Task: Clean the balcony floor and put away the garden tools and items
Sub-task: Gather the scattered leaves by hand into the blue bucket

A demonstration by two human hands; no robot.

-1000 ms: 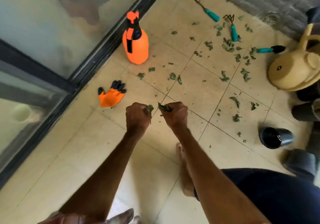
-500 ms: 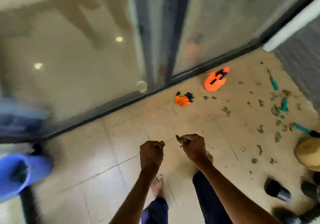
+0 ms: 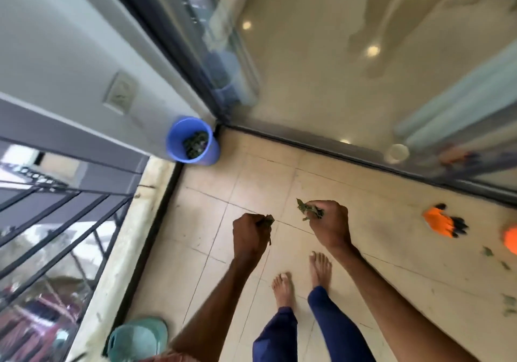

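Observation:
My left hand is a closed fist gripping a small clump of dry green leaves over the beige tiled floor. My right hand grips another bunch of leaves, which stick out to its left. A blue bucket with dark leaf scraps inside stands in the corner ahead and to the left of both hands. An orange and black glove lies on the floor at the right. The edge of the orange sprayer shows at the far right.
Glass sliding doors run across the top and right. A black metal railing and a low ledge bound the left side. A teal slipper lies at the bottom left. Loose leaf bits dot the floor at right. My bare feet stand below my hands.
My view has swung left, so the blue bucket now sits ahead in the corner and the tools have left the view. Both hands still hold their leaves.

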